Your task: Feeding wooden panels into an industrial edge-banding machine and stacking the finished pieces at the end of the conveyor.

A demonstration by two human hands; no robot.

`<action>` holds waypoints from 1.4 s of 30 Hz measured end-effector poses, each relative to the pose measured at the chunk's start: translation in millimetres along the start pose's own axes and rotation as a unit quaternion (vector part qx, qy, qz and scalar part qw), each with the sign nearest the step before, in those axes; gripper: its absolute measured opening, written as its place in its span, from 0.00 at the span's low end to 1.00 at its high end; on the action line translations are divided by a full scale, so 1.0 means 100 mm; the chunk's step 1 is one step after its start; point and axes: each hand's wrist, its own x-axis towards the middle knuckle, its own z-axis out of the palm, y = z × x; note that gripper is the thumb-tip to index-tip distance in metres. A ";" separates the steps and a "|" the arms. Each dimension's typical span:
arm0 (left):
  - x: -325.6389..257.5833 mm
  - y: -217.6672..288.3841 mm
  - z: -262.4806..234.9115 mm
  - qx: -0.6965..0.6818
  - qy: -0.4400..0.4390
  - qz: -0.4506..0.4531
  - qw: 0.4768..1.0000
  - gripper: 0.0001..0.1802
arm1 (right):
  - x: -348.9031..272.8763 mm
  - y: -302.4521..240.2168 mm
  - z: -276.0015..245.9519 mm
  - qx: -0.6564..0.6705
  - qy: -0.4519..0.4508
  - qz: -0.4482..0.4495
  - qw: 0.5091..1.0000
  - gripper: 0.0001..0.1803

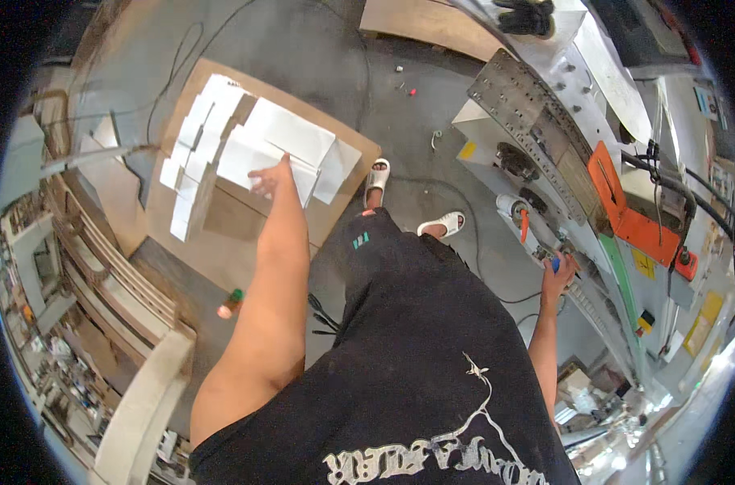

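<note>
- White sheets (pixel 291 133) at upper left of centre, piled unevenly: I judge sorting partway, squaring-up left.
- My left hand (pixel 269 178) is at them, fingers parted; can't tell if they're pinching any.
- Beneath: brown cardboard (pixel 196 255).
- Right of frame, my right hand (pixel 559 276) clasps a blue knob (pixel 555 264) beside the machine (pixel 517 101).

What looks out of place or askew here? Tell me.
The white sheets lie in uneven, overlapping groups on the brown cardboard, not squared up. A small red object also lies loose on the grey floor.
</note>
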 end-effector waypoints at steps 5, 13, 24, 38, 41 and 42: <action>-0.06 0.05 -0.05 -0.050 -0.010 -0.021 0.998 0.70 | 0.09 0.01 0.04 0.029 -0.021 -0.008 0.999 0.22; -0.41 0.09 -0.59 -0.023 -0.110 0.241 0.964 0.66 | -0.05 -0.21 0.17 -0.022 0.066 0.115 0.991 0.22; -3.15 1.36 -1.85 0.090 -0.194 0.898 0.384 0.51 | 0.06 -1.02 -0.34 0.071 0.055 0.198 0.976 0.21; -3.91 1.78 -1.02 0.040 -0.043 0.870 0.489 0.38 | 0.74 -2.78 -0.40 0.533 -0.021 0.003 0.846 0.21; -3.75 1.64 -1.12 -0.049 0.027 0.791 0.610 0.32 | 0.91 -2.80 -0.24 0.853 -0.187 0.085 0.479 0.15; -3.65 1.66 -1.16 -0.022 -0.047 0.765 0.642 0.30 | 0.95 -2.90 -0.21 0.876 -0.131 0.146 0.440 0.15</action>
